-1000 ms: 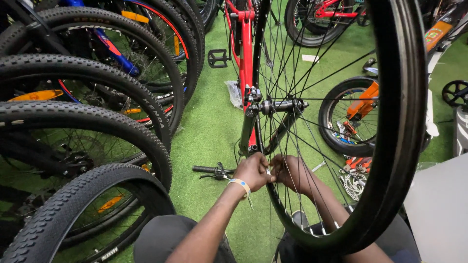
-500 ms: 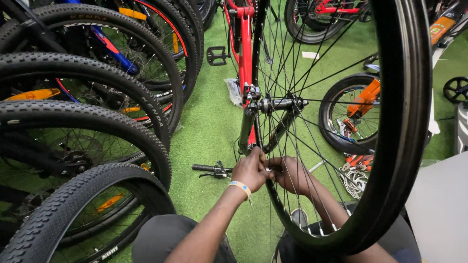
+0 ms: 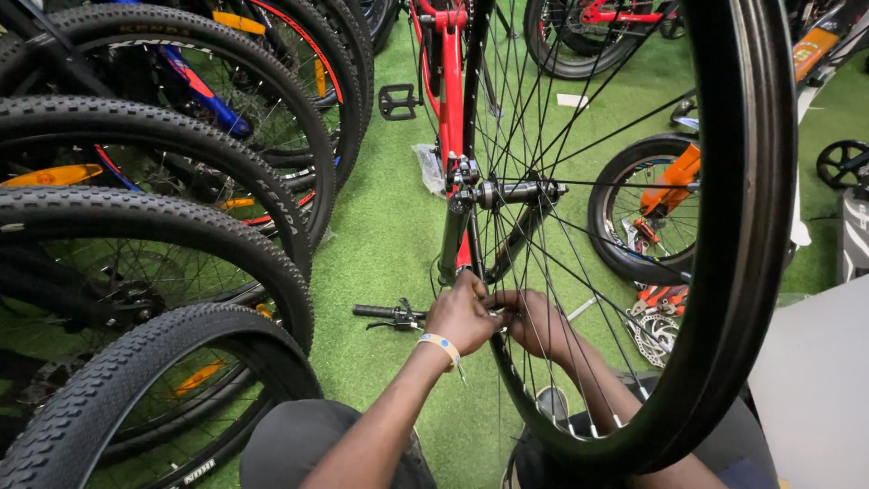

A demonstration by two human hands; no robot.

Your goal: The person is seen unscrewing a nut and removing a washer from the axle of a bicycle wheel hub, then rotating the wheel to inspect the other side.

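Black rubber and thin steel spokes fill the view from a head camera looking down at a person crouched on green artificial turf [image 3: 380, 235]. A large front bicycle wheel [image 3: 742, 272] stands upright just ahead, its plane running away from the viewer, held in the red fork [image 3: 450, 109] of a bicycle. The silver hub [image 3: 516, 192] sits above and beyond the hands.

Both hands meet at the lower end of the fork leg, beside the spokes. The left hand [image 3: 463, 312], with a pale wristband [image 3: 441, 344], curls its fingers closed around something small at the base of the fork; what it pinches is hidden. The right hand [image 3: 534, 321] reaches in through the spokes from the far side, fingers bent toward the left hand and touching it. Whether it grips anything cannot be told. The left hand is on the nearer, open side of the wheel.

A black handlebar grip with brake lever [image 3: 389, 314] lies on the turf just left of the hands. A row of knobby black tyres [image 3: 172, 226] lines the left edge. A clear plastic bag [image 3: 431, 167] lies by the fork. An orange bicycle [image 3: 674, 181] lies behind the spokes, with a brake disc [image 3: 650, 330] on the turf nearby.
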